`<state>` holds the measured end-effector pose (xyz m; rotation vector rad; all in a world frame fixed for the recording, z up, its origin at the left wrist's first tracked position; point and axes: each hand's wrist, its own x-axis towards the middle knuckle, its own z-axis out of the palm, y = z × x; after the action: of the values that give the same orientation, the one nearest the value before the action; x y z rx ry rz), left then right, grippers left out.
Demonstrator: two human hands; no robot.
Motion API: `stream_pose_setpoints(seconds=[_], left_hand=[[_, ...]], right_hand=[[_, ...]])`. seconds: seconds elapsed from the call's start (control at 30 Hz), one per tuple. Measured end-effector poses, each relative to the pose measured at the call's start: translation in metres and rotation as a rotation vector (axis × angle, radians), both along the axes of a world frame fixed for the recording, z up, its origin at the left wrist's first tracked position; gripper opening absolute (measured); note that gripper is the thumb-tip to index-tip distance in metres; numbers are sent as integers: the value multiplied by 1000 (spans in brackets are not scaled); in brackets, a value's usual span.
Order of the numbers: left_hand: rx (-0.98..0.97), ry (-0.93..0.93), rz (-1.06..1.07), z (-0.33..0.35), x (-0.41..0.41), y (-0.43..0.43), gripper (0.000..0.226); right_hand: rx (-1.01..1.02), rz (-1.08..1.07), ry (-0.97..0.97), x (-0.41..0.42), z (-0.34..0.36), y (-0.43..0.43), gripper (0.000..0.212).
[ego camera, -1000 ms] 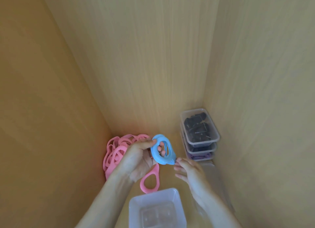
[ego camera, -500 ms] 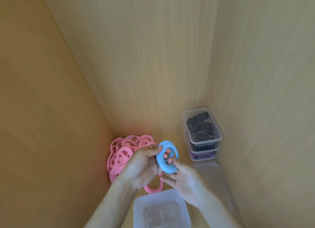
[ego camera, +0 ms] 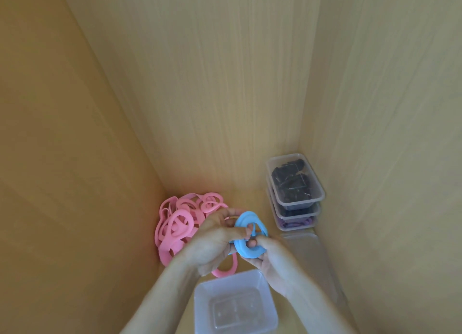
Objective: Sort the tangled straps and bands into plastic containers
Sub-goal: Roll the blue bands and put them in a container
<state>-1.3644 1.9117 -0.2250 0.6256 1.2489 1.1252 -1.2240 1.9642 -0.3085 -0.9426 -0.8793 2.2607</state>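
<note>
A blue band (ego camera: 246, 220) is held up between both hands over the shelf floor. My left hand (ego camera: 212, 243) grips its left side with curled fingers. My right hand (ego camera: 272, 258) pinches its lower right part, fingertips poking through the loop. Under my left hand a pink band (ego camera: 226, 271) hangs or lies, partly hidden. A tangled pile of pink bands (ego camera: 180, 223) lies in the back left corner. An open clear plastic container (ego camera: 207, 306) with nothing in it stands just below my hands.
Three stacked clear containers (ego camera: 295, 183) stand in the back right corner, the top ones with dark straps, the lowest with purple ones. A clear lid (ego camera: 307, 248) lies in front of the stack. Wooden walls close in left, back and right.
My right hand has moved in from the band's tip and taken hold of the blue band's lower part. Both hands with the band sit slightly lower and closer together.
</note>
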Motion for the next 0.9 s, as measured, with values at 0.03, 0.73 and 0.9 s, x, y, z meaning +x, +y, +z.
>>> stream_pose_setpoints(seconds=[0.03, 0.73, 0.9], left_hand=[[0, 12, 1, 0, 1, 0, 51], [15, -127, -217, 13, -38, 19, 3], [-54, -202, -233, 2, -44, 19, 4]], right_hand=[[5, 9, 11, 0, 1, -2, 18], [575, 208, -318, 24, -11, 10, 75], [725, 326, -359, 30, -3, 14, 60]])
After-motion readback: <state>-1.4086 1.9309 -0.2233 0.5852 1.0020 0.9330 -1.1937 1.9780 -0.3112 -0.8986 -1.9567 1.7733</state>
